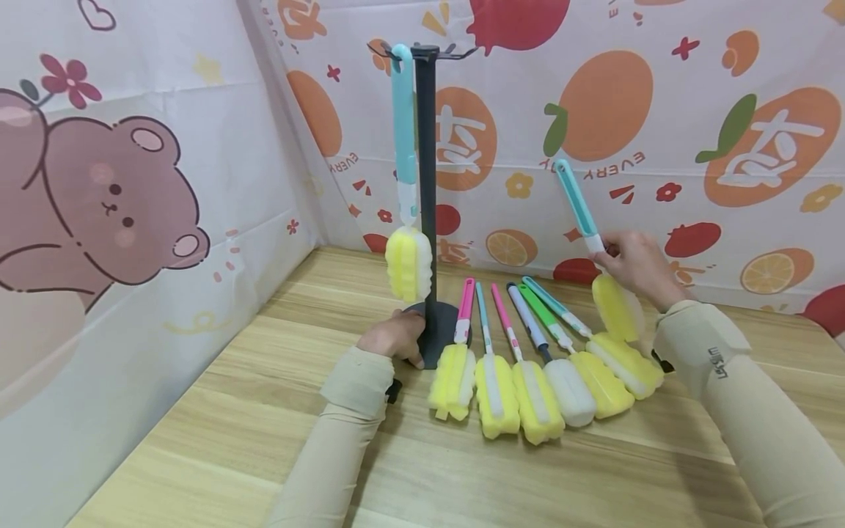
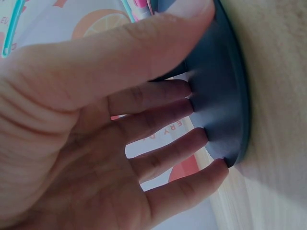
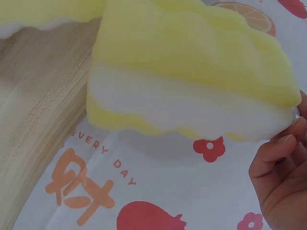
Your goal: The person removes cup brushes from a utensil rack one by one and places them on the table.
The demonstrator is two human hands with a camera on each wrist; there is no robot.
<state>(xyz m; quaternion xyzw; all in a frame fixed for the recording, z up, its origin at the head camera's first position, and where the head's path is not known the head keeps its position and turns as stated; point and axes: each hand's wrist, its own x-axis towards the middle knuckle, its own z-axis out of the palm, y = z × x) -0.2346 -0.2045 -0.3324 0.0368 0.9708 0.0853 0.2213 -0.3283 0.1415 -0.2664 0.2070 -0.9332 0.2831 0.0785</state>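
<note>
My right hand [image 1: 639, 265] pinches a sponge cup brush [image 1: 619, 308] near the white neck, just above its yellow-and-white head. Its teal handle [image 1: 576, 199] points up and to the left, off the table. In the right wrist view the sponge head [image 3: 192, 72] fills the upper part, beside my fingertips [image 3: 283, 148]. My left hand [image 1: 394, 336] rests on the round dark base [image 1: 439, 345] of a black stand [image 1: 427, 176]. Straight fingers [image 2: 163, 105] and the thumb touch that base. From one hook hangs another teal-handled brush [image 1: 405, 132], its sponge beside the pole.
Several sponge brushes lie fanned out on the wooden table [image 1: 264, 411], right of the stand, among them a pink one [image 1: 465, 312], a green one [image 1: 548, 315] and a white-headed one [image 1: 566, 392]. A fruit-printed cloth [image 1: 515, 110] hangs behind; a bear-printed cloth [image 1: 119, 191] hangs at left.
</note>
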